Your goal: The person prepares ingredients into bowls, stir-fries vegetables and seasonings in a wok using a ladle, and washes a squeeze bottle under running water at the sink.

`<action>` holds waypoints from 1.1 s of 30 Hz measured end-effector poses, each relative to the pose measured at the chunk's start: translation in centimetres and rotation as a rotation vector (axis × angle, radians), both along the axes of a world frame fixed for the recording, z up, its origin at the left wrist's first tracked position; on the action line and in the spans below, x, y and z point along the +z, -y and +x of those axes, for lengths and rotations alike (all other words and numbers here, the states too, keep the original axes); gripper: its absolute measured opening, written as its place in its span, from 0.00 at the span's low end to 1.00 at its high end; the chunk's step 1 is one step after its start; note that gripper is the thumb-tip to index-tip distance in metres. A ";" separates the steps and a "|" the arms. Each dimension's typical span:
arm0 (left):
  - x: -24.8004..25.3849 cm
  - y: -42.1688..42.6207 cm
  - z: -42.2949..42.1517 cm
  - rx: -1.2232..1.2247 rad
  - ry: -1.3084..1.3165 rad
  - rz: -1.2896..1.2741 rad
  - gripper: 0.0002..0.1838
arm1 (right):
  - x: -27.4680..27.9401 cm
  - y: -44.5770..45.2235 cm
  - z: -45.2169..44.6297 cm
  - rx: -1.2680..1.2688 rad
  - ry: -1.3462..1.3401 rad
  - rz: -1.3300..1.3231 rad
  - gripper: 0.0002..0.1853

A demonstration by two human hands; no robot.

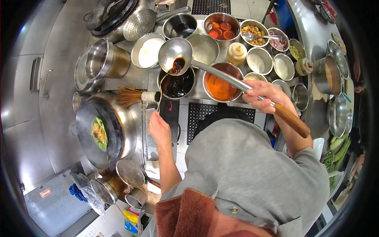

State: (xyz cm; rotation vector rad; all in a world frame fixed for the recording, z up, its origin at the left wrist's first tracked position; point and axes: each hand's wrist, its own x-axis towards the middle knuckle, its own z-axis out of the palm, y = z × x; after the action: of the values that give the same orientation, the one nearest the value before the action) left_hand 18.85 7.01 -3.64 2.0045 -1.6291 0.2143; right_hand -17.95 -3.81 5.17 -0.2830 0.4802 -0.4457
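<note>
My right hand is closed round the long handle of a metal ladle, near its wooden end. Some dark liquid lies in the ladle's bowl, over the row of pots. Between the fingertips of my left hand is the end of a thin spoon, which reaches up to the pot of dark sauce. Left of that hand, a wok holds green vegetables and light brown pieces. A pot of orange-red liquid stands below the ladle's handle.
A bristle brush lies above the wok. Behind the ladle stand a white-filled pot, a pot with red slices and a skimmer. Steel bowls line the right counter. A strainer sits below the wok.
</note>
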 end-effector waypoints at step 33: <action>7.5 -19.1 14.9 0.329 -0.460 -0.223 0.13 | -0.1 0.7 59.4 1.023 -0.212 -1.149 0.07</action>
State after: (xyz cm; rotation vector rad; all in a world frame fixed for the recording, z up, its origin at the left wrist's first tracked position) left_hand 33.77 26.13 3.86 1.9564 -0.9489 0.0434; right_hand 41.50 -4.52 5.03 -1.6064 0.1802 0.3787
